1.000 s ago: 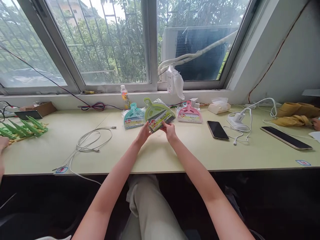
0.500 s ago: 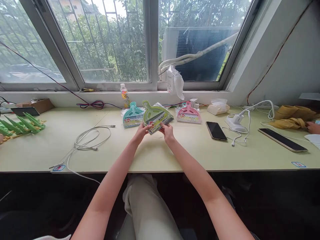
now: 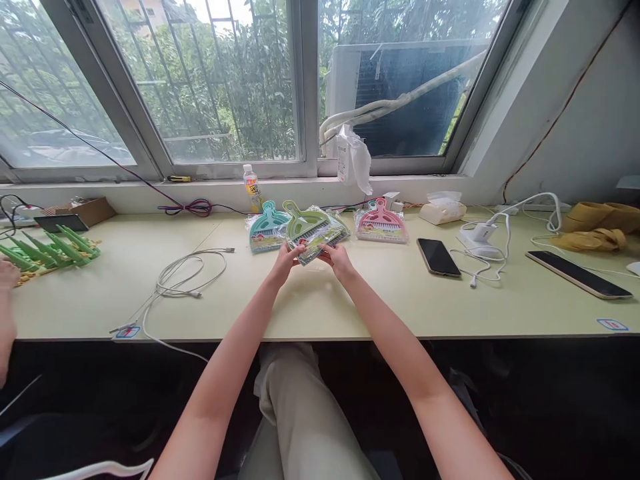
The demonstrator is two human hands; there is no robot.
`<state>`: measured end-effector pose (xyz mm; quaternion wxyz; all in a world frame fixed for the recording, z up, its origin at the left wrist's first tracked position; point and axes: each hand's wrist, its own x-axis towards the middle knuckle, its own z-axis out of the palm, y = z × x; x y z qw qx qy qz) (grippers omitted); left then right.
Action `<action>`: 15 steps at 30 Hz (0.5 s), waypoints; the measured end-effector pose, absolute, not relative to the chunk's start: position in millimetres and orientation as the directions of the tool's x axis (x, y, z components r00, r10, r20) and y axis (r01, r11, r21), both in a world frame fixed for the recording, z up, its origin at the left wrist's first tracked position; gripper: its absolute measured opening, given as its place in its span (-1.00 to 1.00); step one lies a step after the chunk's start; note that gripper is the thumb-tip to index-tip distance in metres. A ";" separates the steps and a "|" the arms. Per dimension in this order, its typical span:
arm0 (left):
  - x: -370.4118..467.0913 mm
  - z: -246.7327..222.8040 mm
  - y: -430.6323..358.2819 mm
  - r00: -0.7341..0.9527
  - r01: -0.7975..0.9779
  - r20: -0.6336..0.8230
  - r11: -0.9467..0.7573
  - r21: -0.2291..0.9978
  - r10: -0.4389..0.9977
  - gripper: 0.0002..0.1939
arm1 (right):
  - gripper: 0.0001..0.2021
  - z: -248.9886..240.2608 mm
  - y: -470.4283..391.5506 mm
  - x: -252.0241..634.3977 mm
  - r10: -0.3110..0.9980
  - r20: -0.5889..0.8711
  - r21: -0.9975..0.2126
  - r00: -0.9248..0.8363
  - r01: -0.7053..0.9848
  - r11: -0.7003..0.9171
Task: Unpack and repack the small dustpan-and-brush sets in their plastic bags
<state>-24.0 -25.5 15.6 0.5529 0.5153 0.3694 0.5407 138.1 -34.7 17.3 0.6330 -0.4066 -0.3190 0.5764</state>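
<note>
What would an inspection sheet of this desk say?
Surface: pale tabletop, worn look not judgeable.
Handled item: green dustpan set, plastic-wrapped, tilted.
Nearby sets: teal set left, pink set right.
Clutter: bottle, black phone, tissue pack.
Hands: left hand and right hand, both holding the green dustpan set.
Cables: loosely coiled pale cable, drooping past the front edge.
Surroundings: window; another person's hand, far left.

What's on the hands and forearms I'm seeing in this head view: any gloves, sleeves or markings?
Both the left hand and the right hand are bare, with no gloves. No sleeve covers either forearm, and no watch, bracelet, cable or marking shows on them. Whether there is a thin ring is too small to tell.
</note>
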 end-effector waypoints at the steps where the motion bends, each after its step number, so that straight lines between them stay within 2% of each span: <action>1: -23.8 15.2 -26.0 0.158 -0.211 0.149 -0.114 0.971 0.976 -0.39 | -0.86 17.1 -34.3 138.3 0.988 -0.070 -0.882 0.138 -0.471 0.003; 5: -24.0 12.4 -23.8 0.145 -0.197 0.137 -0.107 0.975 0.980 -0.35 | -0.86 15.6 -31.0 138.8 0.988 -0.099 -0.884 0.120 -0.466 -0.032; 9: -30.7 11.7 -16.0 0.155 -0.206 0.096 -0.063 0.977 0.983 -0.40 | -0.97 18.3 -27.1 149.9 0.989 -0.150 -0.919 0.013 -0.372 -0.135; 11: -36.3 14.1 -11.2 0.097 -0.247 0.053 -0.028 0.969 0.994 -0.40 | -0.83 20.9 -26.0 161.5 0.991 -0.132 -0.963 0.033 -0.240 -0.121; 13: -42.4 18.4 -6.9 -0.003 -0.309 0.015 -0.015 0.951 1.000 -0.36 | -0.73 21.9 -25.2 173.4 0.982 -0.019 -0.999 0.186 -0.030 -0.014; 15: -48.0 23.3 -4.9 -0.052 -0.376 0.019 -0.037 0.926 0.998 -0.36 | -0.71 20.3 -24.4 181.6 0.916 0.226 -0.958 0.332 0.248 0.147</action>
